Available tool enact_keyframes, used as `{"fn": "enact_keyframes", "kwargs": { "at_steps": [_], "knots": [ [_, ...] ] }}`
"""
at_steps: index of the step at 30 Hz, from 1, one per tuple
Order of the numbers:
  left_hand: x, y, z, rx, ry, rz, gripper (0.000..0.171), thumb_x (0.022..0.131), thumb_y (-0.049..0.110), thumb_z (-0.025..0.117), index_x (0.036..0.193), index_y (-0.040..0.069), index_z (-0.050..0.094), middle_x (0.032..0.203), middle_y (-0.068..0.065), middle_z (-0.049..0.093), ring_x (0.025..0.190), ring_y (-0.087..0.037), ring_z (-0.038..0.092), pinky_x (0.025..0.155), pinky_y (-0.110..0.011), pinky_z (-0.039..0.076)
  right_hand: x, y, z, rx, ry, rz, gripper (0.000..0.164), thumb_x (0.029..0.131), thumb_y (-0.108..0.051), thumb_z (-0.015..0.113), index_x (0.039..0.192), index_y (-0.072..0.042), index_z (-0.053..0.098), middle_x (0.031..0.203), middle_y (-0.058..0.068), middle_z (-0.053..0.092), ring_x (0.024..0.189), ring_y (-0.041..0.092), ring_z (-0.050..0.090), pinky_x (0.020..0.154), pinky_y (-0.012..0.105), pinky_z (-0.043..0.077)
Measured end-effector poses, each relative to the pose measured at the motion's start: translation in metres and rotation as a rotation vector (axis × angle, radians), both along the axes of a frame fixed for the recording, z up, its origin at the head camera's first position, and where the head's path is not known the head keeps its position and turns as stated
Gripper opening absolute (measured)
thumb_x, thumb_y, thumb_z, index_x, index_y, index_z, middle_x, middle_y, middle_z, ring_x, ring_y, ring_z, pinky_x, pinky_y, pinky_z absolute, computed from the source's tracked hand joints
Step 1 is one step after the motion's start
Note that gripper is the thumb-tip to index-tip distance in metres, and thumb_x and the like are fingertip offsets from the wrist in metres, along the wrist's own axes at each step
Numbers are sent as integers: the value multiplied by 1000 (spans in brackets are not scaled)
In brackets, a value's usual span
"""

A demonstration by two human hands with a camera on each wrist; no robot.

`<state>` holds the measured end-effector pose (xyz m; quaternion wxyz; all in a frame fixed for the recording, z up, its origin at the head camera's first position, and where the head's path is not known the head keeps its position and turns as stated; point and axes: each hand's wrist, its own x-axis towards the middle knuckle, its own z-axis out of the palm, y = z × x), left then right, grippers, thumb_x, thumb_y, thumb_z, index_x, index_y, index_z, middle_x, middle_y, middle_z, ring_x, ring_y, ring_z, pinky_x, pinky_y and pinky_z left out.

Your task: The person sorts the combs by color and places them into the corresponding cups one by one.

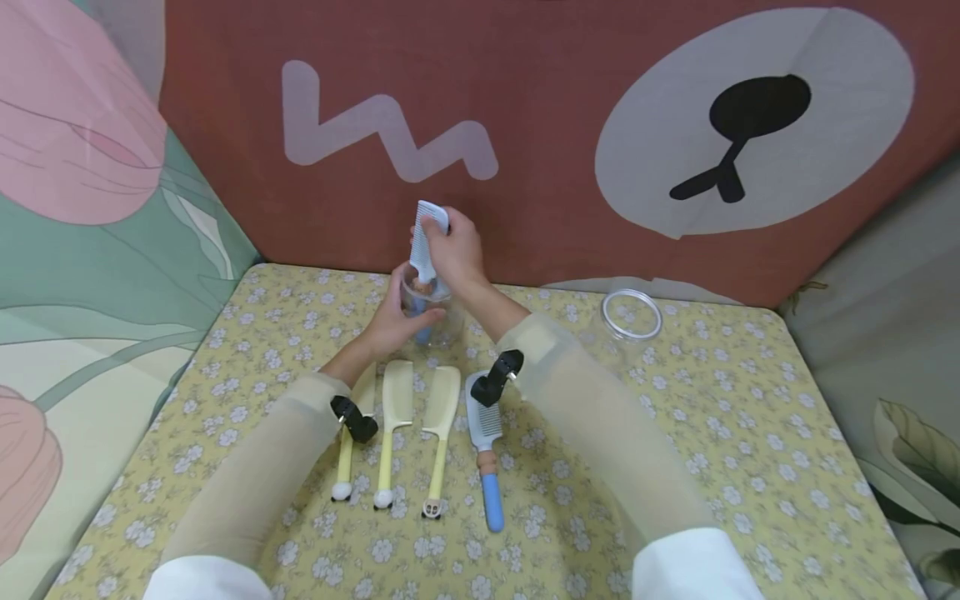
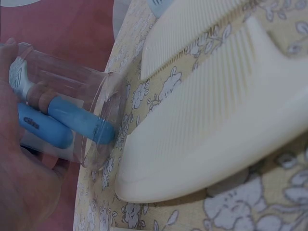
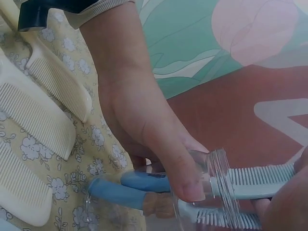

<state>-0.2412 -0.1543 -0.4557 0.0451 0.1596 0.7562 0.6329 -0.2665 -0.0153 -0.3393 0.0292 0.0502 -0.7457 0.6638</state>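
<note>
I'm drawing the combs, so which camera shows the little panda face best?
The head view, because the panda face lies uncovered there, at the end of a yellow handle. Both wrist views show cream combs with their handle ends out of frame, so no panda face.

Four combs (image 1: 398, 396) lie in a left-to-right row on the table (image 1: 750, 433), with a jar (image 1: 447, 327) holding two combs (image 1: 422, 246) beyond them near its far edge, and a ring (image 1: 632, 337) farther right.

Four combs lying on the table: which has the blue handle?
The rightmost comb in the head view: it's blue-handled, while the three cream combs to its left are yellow-handled.
</note>
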Motion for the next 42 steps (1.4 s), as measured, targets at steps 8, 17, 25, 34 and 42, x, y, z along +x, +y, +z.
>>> {"fn": "enact_keyframes", "kwargs": {
  "at_steps": [8,17,25,34,42],
  "knots": [
    [1,0,-1,-8,-4,-3,93,95,13,72,161,22,7,153,-13,33,137,-30,39,113,-50,33,2,4,6,250,-7,-20,16,101,-19,63,106,-5,71,108,7,74,97,20,69,83,32,56],
    [-2,1,-1,4,-11,-22,94,96,6,69,162,18,4,155,-18,30,138,-34,37,113,-51,32,4,6,13,469,55,-18,24,100,-10,62,122,-3,68,116,12,72,101,24,68,83,34,57],
    [-2,3,-1,12,8,-17,93,96,5,69,162,19,6,156,-16,31,140,-33,36,115,-52,31,7,13,24,574,241,77,51,96,-3,63,145,-8,50,143,9,58,123,23,59,98,28,49],
    [-1,2,-1,13,39,-19,92,96,9,71,162,24,8,157,-11,32,141,-29,36,116,-52,30,19,32,39,722,369,216,52,101,-20,63,149,-8,47,151,7,49,140,21,45,112,33,40],
    [0,-1,-2,-20,53,-13,100,92,43,75,162,24,6,164,-11,22,146,-32,29,116,-55,30,39,58,43,991,498,358,65,102,-33,64,156,-8,39,164,17,29,152,31,25,123,46,22]
  ]
}}
